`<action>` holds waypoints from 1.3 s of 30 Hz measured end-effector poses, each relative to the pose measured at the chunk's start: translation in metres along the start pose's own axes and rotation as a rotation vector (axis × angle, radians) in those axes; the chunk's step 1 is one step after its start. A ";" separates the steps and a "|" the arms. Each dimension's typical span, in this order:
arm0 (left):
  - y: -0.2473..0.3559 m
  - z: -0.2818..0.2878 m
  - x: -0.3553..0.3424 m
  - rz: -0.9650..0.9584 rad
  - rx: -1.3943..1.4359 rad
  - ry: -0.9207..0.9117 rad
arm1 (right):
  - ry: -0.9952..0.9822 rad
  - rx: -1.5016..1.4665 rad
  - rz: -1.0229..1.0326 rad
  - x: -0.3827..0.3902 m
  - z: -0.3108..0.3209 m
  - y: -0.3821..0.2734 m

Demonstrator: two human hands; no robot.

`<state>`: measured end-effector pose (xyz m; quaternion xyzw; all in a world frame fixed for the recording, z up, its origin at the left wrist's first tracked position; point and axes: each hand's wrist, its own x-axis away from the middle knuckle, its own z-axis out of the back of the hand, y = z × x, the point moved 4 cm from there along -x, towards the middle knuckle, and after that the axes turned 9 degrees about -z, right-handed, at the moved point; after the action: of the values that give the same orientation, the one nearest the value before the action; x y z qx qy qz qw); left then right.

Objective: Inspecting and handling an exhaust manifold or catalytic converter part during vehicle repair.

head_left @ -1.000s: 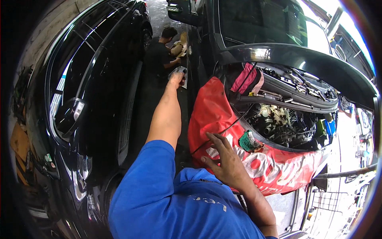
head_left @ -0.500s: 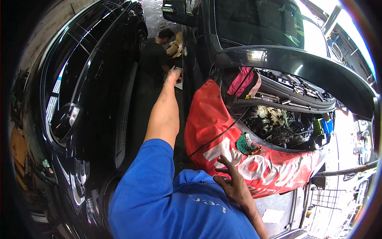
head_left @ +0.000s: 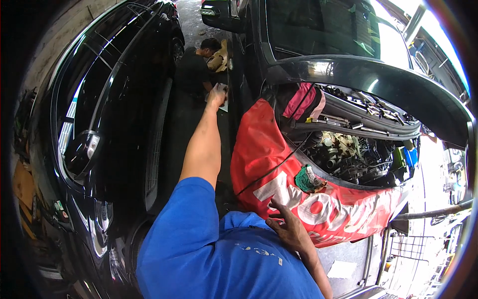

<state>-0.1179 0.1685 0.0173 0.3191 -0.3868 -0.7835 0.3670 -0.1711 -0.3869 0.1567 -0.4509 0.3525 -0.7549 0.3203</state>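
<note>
My left hand [head_left: 216, 93] is stretched forward between the two cars, closed on a pale, flat item [head_left: 224, 106], possibly paper or a rag, which it partly hides. A co-worker [head_left: 199, 62] crouches just beyond it, beside a tan item [head_left: 216, 62] low along the right car. My right hand [head_left: 286, 228] is open, fingers apart, over or against the red fender cover [head_left: 254, 134] with white lettering on the right car. A green rag [head_left: 303, 178] lies on that cover near the engine bay [head_left: 338, 154], where tools [head_left: 378, 107] lie along the rear edge.
A glossy black car [head_left: 114, 169] fills the left side, its mirror [head_left: 84, 152] sticking out. The dark right car [head_left: 323, 30] has its hood [head_left: 423, 89] raised. A narrow floor strip [head_left: 199, 154] runs between them. A wire rack [head_left: 403, 249] and bar [head_left: 428, 212] stand at right.
My left hand has moved slightly left. My right hand has moved down and to the right. The co-worker's head is bent further toward the right car.
</note>
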 end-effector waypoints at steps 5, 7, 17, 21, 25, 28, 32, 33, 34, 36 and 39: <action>-0.094 -0.049 0.118 0.024 -0.127 -0.074 | 0.177 0.185 -0.088 -0.017 0.009 0.071; -0.190 0.013 0.196 0.026 -0.477 -0.182 | 0.197 0.151 0.002 -0.012 0.017 0.069; -0.201 -0.043 0.534 0.413 -0.442 -0.728 | 0.871 0.571 -0.118 -0.024 0.112 0.151; -0.201 -0.019 0.500 0.765 -0.269 -0.578 | 1.048 0.710 0.081 -0.060 0.115 0.193; -0.186 -0.021 0.435 0.703 0.123 -0.282 | 0.980 0.752 -0.031 -0.080 0.101 0.209; -0.155 -0.035 0.398 0.509 -0.001 -0.312 | 1.000 0.742 -0.063 -0.079 0.103 0.218; -0.142 -0.055 0.402 0.546 -0.032 -0.425 | 0.982 0.722 -0.099 -0.080 0.103 0.218; -0.138 -0.063 0.409 0.572 -0.077 -0.491 | 0.990 0.719 -0.111 -0.078 0.104 0.220; -0.136 -0.069 0.418 0.597 -0.122 -0.559 | 0.996 0.703 -0.103 -0.077 0.105 0.223; -0.149 -0.070 0.437 0.537 -0.201 -0.616 | 1.039 0.690 -0.061 -0.076 0.104 0.218; -0.164 -0.073 0.455 0.482 -0.284 -0.706 | 1.049 0.702 -0.060 -0.077 0.102 0.213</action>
<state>-0.3544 -0.1617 -0.2552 -0.1207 -0.4401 -0.7819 0.4247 -0.0133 -0.4667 -0.0182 0.1015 0.1810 -0.9549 0.2125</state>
